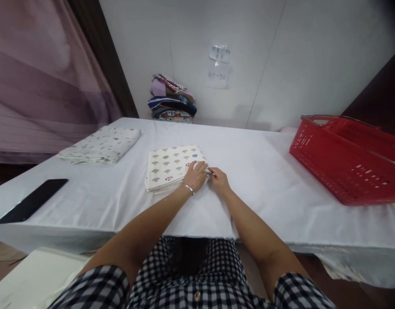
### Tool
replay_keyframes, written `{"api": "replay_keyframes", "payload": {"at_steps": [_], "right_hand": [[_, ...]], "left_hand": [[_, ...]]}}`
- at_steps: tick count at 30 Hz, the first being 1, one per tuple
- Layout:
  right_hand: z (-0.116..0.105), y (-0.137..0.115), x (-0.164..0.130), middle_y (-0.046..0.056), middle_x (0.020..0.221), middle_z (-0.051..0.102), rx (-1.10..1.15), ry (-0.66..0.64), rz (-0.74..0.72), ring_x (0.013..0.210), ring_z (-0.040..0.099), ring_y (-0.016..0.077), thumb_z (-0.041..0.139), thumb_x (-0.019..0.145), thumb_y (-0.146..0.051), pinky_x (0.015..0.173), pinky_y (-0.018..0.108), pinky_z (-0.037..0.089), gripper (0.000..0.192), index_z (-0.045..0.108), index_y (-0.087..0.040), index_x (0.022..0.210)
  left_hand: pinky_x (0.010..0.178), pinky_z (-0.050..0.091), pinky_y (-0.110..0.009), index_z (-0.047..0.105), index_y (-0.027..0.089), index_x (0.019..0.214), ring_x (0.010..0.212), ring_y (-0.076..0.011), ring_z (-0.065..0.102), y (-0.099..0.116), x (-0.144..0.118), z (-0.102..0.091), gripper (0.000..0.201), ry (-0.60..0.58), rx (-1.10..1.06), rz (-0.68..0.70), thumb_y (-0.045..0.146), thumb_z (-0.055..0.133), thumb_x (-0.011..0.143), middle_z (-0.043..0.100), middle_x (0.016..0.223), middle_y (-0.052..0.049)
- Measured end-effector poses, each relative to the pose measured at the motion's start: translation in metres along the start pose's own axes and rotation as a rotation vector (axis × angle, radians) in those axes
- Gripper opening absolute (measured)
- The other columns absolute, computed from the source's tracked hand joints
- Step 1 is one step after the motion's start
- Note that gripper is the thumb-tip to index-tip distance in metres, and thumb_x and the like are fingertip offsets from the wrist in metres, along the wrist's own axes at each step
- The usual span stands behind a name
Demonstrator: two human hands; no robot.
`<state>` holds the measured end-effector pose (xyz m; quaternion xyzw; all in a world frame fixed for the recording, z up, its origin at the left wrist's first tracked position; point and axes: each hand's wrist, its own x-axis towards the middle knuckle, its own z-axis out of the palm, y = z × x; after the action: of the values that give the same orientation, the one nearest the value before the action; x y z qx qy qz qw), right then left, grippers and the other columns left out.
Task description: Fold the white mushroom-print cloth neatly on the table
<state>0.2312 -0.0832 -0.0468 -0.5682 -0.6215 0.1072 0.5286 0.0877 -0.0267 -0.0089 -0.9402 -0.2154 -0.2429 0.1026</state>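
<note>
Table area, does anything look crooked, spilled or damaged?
Nothing stands out. Both hands, left hand and right hand, rest at the folded printed cloth; the red basket sits upright.

Folded cloth (pixel 171 167) cream, grey tree print, few red and blue motifs; second folded cloth (pixel 102 144) white, small grey-green print; table cover (pixel 268 180) plain white; basket (pixel 348 159) red; phone (pixel 33 200) black; cloth stack (pixel 172 99) lilac, navy, mixed prints; shirt (pixel 197 279) black-white check; curtain (pixel 39 73) mauve
</note>
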Motion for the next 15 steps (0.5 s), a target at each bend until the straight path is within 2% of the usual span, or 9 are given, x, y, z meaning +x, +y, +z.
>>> {"api": "replay_keyframes", "payload": {"at_steps": [7, 15], "right_hand": [[0.001, -0.007, -0.001, 0.005, 0.098, 0.064, -0.018, -0.006, -0.019, 0.091, 0.059, 0.0170, 0.045, 0.077, -0.013, 0.084, 0.031, 0.047, 0.031, 0.065, -0.020, 0.098], [-0.001, -0.023, -0.010, 0.005, 0.097, 0.057, -0.112, -0.062, -0.013, 0.088, 0.055, 0.0162, 0.043, 0.072, -0.007, 0.079, 0.028, 0.047, 0.038, 0.064, -0.020, 0.102]], "left_hand": [[0.108, 0.027, -0.049, 0.067, 0.020, 0.082, 0.121, -0.0236, 0.048, -0.001, -0.010, -0.012, 0.022, 0.036, -0.023, 0.058, 0.014, 0.046, 0.083, 0.062, 0.117, -0.006], [0.105, 0.028, -0.048, 0.065, 0.021, 0.086, 0.117, -0.0239, 0.049, -0.002, -0.013, -0.007, 0.017, 0.064, -0.026, 0.006, 0.018, 0.049, 0.084, 0.061, 0.118, -0.005]]}}
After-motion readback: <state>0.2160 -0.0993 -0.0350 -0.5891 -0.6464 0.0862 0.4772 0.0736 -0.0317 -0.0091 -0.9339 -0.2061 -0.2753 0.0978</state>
